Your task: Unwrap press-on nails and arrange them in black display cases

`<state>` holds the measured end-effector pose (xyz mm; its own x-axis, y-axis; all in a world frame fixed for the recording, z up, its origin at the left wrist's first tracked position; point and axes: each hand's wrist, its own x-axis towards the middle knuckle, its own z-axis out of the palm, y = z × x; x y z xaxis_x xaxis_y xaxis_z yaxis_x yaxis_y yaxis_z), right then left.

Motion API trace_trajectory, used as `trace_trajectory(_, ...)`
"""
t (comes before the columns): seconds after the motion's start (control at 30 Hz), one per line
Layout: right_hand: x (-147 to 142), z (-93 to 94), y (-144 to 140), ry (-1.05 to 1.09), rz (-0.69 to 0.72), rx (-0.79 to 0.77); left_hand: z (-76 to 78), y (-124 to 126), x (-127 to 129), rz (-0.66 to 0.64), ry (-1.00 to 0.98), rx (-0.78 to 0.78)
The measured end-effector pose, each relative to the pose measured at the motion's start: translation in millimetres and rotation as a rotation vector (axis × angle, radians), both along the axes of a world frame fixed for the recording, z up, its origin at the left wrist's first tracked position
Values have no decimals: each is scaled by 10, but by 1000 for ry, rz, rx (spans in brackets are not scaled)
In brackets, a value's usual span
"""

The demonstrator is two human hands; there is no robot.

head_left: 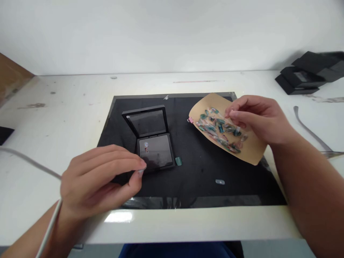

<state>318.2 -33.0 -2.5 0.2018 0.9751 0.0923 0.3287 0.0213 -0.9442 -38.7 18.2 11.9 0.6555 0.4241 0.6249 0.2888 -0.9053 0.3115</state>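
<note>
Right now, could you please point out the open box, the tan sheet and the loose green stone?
open box (pixel 156 152), head view, on its base pane.
tan sheet (pixel 251 152), head view, on its bare lower corner.
green stone (pixel 178 161), head view, on its middle.

Plain white wall (pixel 172 32) across the whole back, evenly lit, no windows in view. Below it, a glossy white tabletop (pixel 67 107) with scuffs and small dark spots, a bright patch of reflected light on the near edge. At the middle of the tabletop, a black rectangular textured mat (pixel 204 193). Far left of the mat, a brown wooden surface (pixel 10 77) at the frame edge, and a flat black corner piece (pixel 4 133) nearer. Far right of the mat, against the wall, a stack of black boxes (pixel 309 77). Nearer than the boxes, a curved grey metal strip (pixel 309 130) flat on the tabletop.
</note>
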Motion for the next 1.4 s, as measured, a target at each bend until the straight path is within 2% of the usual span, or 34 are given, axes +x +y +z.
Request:
trace_trajectory(0.13, -14, 45, -36, 196, 84, -11, 1, 42, -41, -93, -44, -26)
trace_trajectory(0.2, -6, 56, -45, 246, 113, -24, -3, 55, -62, -79, -60, -62)
trace_trajectory(0.3, 15, 39, -33, 278, 121, -42, -6, 71, -85, -129, -61, -45)
trace_trajectory(0.4, 10, -8, -10, 28, 38, -87, -7, 79, -104, -154, -54, -21)
trace_trajectory(0.53, -64, -58, -1, -512, -30, -196, -16, 78, -112, -166, -37, -14)
trace_trajectory(0.63, -109, -88, 21, -874, -75, -183, -11, 72, -99, -168, -36, -7)
trace_trajectory(0.83, -119, -158, 92, -1139, -31, -254, 44, 59, -76, -157, -34, 10)
trace_trajectory(0.93, -146, -155, 90, -1158, -46, -257, 51, 56, -69, -148, -43, 12)
trace_trajectory(1.1, -165, -155, 85, -1148, -34, -164, 29, 52, -45, -115, -22, 38)
trace_trajectory(1.23, -166, -144, 91, -1119, -23, -196, 37, 55, -23, -106, 4, 67)
trace_trajectory(1.4, -194, -106, 70, -982, -29, -264, 38, 62, -15, -130, 28, 86)
